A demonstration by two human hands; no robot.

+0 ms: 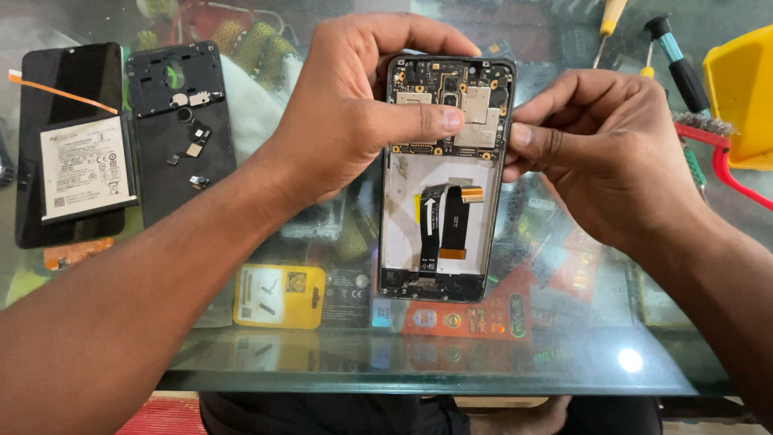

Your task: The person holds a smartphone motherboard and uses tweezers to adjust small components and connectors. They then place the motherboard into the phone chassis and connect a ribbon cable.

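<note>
far to the left of the opened phone [445, 173], a black phone [68, 141] lies flat on the glass worktop [419, 358] with a white-labelled battery [84, 167] resting on it and a thin orange strip [56, 91] crossing its upper part. just right of that, still well left of the opened phone, lies a black back cover [179, 129] with a few small loose parts [193, 145] on it. below and left of the opened phone, a yellow packet [279, 296] shows under the glass.

the left hand [350, 113] reaches in from the lower left and is closed on the opened phone's upper part: its thumb lies across the circuit board [451, 105], the thumb tip pressing near the metal shields, while the other fingers curl over the top left corner and behind the frame.

the opened phone itself is held up over the middle of the worktop, back side facing up, with black and orange flex cables [447, 219] showing in its pale battery bay.

the right hand [604, 153] grips the phone's right edge beside the board, thumb tip against the frame and fingers folded loosely behind it.

to the right of the opened phone, past the right hand, lie screwdrivers [676, 60] with yellow and black handles, a red-handled tool [725, 157], and a yellow bin [745, 89] at the far edge.
</note>
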